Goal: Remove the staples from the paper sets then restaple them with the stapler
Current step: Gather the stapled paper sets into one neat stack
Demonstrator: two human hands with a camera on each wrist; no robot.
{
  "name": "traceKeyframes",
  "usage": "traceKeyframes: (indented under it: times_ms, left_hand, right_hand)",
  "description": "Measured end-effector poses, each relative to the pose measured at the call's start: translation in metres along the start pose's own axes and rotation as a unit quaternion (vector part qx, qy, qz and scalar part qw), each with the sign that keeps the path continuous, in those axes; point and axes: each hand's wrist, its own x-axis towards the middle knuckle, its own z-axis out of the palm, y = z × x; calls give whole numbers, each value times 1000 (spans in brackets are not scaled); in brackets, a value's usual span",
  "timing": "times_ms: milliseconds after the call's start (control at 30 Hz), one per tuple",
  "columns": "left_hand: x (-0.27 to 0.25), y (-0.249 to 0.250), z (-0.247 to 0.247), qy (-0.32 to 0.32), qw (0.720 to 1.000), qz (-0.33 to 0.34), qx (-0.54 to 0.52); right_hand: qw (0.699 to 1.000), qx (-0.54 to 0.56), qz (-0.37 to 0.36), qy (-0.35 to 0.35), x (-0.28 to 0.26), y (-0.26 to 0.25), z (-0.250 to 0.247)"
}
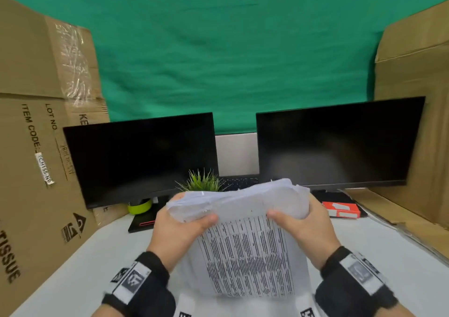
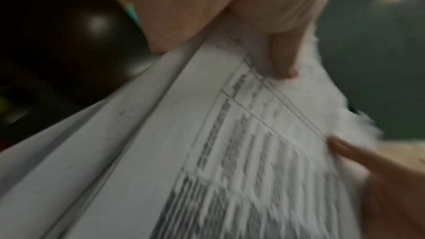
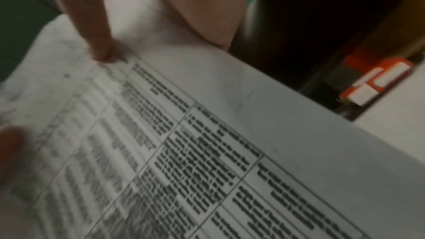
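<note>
A thick stack of printed paper sets (image 1: 245, 248) stands lifted off the white table, its top bent over away from me. My left hand (image 1: 184, 222) grips the stack's upper left corner, thumb on the front page. My right hand (image 1: 298, 217) grips the upper right corner the same way. In the left wrist view the thumb (image 2: 282, 54) presses the printed page (image 2: 230, 152). The right wrist view shows the right thumb (image 3: 98, 43) on the table of text (image 3: 184, 152). No stapler or staple remover shows clearly.
Two dark monitors (image 1: 145, 156) (image 1: 335, 141) stand at the back, with a small green plant (image 1: 201, 182) between them. An orange box (image 1: 341, 209) lies at the right, a lime-green roll (image 1: 139, 206) at the left. Cardboard walls (image 1: 36, 122) (image 1: 418, 112) flank the white table (image 1: 73, 268).
</note>
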Motion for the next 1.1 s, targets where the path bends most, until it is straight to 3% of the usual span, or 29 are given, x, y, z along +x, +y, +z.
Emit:
traceKeyframes:
  times_ms: [100, 233, 367, 533, 600, 667, 800, 867, 1000, 1100]
  left_hand:
    - [2, 16, 11, 38, 999, 13, -20]
    - [12, 41, 27, 89, 993, 67, -25]
    - [13, 33, 24, 113, 992, 43, -24]
    - [3, -12, 0, 32, 997, -63, -38]
    - [-7, -20, 3, -2, 997, -81, -18]
    - [-9, -20, 5, -22, 997, -75, -4]
    - [-5, -17, -4, -16, 997, -43, -63]
    - [-8, -16, -2, -45, 997, -35, -51]
    - [-12, -22, -2, -48, 997, -30, -44]
    - [-17, -16, 5, -57, 998, -16, 1]
  right_hand:
    - [997, 7, -46, 63, -1, -18, 11]
    - [992, 7, -112, 53, 1, -45, 25]
    - [998, 27, -52, 24, 10, -36, 16]
    - [995, 21, 66, -74, 6, 14, -10]
    - [986, 32, 70, -145, -1, 21, -9]
    - [983, 58, 36, -171, -1, 23, -8]
    - [989, 93, -11, -111, 4, 29, -7]
    - [990, 79, -22, -115, 2, 31, -2]
    - [992, 109, -16, -59, 1, 34, -2]
    - [994, 82, -29, -65, -8, 24, 4]
